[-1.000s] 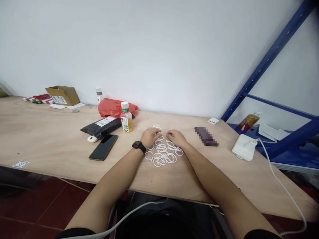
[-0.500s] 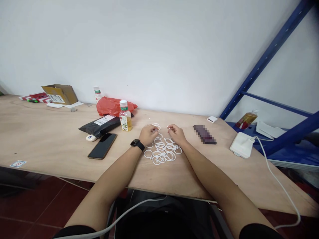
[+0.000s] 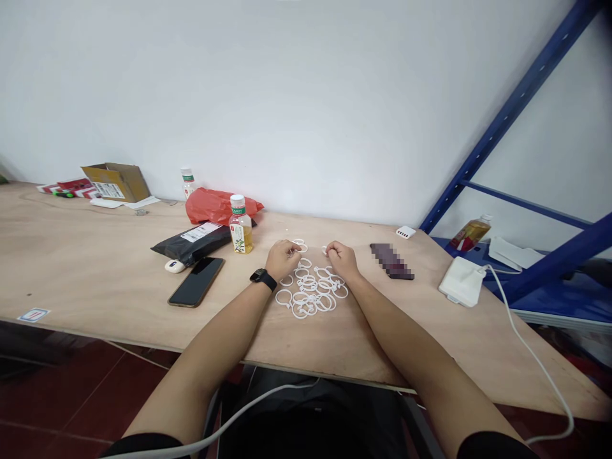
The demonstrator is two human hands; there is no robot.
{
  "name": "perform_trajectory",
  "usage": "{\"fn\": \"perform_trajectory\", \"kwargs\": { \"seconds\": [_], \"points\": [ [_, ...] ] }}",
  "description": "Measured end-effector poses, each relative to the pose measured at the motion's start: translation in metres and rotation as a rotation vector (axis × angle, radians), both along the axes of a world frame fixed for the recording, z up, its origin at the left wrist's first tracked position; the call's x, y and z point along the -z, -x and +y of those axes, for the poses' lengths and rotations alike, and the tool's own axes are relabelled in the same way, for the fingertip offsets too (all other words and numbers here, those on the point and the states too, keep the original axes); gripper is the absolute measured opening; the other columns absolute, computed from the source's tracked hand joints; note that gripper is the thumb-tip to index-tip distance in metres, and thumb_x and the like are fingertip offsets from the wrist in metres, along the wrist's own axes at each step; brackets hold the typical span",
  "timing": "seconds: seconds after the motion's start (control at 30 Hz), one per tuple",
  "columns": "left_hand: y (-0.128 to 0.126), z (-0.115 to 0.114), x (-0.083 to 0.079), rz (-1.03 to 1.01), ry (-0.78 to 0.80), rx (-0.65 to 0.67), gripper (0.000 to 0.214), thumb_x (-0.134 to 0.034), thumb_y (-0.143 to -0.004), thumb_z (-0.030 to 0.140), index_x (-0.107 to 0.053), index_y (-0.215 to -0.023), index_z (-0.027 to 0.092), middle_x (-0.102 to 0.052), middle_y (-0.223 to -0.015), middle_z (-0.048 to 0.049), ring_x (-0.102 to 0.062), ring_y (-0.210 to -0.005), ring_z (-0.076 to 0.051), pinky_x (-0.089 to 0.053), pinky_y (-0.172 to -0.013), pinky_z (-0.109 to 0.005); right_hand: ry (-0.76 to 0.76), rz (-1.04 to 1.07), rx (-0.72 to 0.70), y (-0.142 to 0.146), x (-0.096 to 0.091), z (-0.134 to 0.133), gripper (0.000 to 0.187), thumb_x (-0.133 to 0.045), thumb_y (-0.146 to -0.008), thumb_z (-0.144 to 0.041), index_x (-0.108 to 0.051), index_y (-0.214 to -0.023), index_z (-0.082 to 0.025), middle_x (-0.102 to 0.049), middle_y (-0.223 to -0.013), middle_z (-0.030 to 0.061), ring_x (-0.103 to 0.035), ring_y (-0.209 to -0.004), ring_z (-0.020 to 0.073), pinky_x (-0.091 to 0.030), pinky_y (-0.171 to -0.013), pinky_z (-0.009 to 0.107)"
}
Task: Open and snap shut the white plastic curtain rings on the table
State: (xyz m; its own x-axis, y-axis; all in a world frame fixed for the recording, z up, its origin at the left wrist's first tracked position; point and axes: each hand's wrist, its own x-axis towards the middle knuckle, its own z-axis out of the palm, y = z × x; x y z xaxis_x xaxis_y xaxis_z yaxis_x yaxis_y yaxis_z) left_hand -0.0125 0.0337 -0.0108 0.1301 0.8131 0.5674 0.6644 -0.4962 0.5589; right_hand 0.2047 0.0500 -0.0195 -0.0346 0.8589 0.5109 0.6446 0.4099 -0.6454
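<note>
A loose pile of white plastic rings [image 3: 313, 294], several with small tabs or eyelets, lies on the wooden table between my forearms. My left hand [image 3: 283, 257], wearing a black watch [image 3: 263, 276], is closed at the far left side of the pile. Beside its fingertips are white rings [image 3: 301, 244]; what the fingers grip is partly hidden. Opposite it, my right hand [image 3: 342, 259] is closed in a pinch, with a small white ring piece [image 3: 324, 250] showing at its fingertips. A gap separates the two hands.
Left of my hands are a drink bottle [image 3: 240, 229], a phone [image 3: 197, 282], a black parcel [image 3: 191, 242] and a red bag [image 3: 215, 205]. Rightward lie a pixelated dark object [image 3: 392, 261] and a white charger [image 3: 461, 280] with a cable. A blue rack [image 3: 507, 108] stands beyond.
My right hand has turned slightly and its fingers have curled in more around the small white piece. My left hand stays almost where it was. The view has shifted slightly.
</note>
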Motion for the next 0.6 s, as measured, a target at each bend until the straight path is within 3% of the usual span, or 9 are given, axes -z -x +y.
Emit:
{"fn": "perform_trajectory", "kwargs": {
  "seconds": [0.2, 0.37, 0.5, 0.6],
  "points": [
    [0.0029, 0.0014, -0.0025, -0.042, 0.012, -0.016, 0.024, -0.046, -0.077, 0.012, -0.068, -0.072, 0.019, -0.07, -0.082, -0.0031, -0.061, -0.084, -0.017, -0.048, -0.084, -0.031, -0.04, -0.064, -0.019, -0.0011, 0.0011, -0.0008, 0.02, -0.041, -0.073, -0.018, -0.06, -0.069, -0.022, -0.062, -0.062, -0.0008, -0.058, -0.063, 0.017, -0.04, -0.062, 0.026],
    [0.0034, 0.0006, -0.0027, -0.045, 0.024, 0.017, 0.027, -0.042, -0.076, 0.009, -0.064, -0.066, 0.019, -0.07, -0.078, -0.0032, -0.061, -0.085, -0.018, -0.048, -0.085, -0.031, -0.01, -0.105, -0.114, 0.0006, 0.0034, -0.0021, 0.031, -0.041, -0.076, -0.015, -0.063, -0.098, -0.022, -0.069, -0.073, -0.0017, -0.062, -0.068, 0.017, -0.044, -0.067, 0.026],
    [0.0011, -0.0013, 0.0019, -0.032, 0.123, 0.121, 0.025, -0.046, -0.073, 0.011, -0.065, -0.086, 0.019, -0.07, -0.077, -0.0004, -0.061, -0.074, -0.016, -0.048, -0.074, -0.028, -0.028, -0.122, -0.216, 0.004, 0.0024, -0.0018, 0.028, -0.042, -0.077, -0.015, -0.067, -0.087, -0.021, -0.072, -0.083, 0.001, -0.066, -0.079, 0.0175, -0.046, -0.075, 0.027],
    [-0.0013, -0.0028, 0.0038, 0.027, 0.196, 0.185, 0.027, -0.047, -0.075, 0.014, -0.065, -0.095, 0.019, -0.07, -0.074, 0.0011, -0.06, -0.066, -0.015, -0.047, -0.069, -0.026, -0.04, -0.083, -0.198, 0.0058, -0.0003, 0.0045, 0.026, -0.043, -0.079, -0.016, -0.068, -0.081, -0.021, -0.072, -0.084, 0.0015, -0.066, -0.082, 0.0174, -0.047, -0.078, 0.027]
  ]
}}
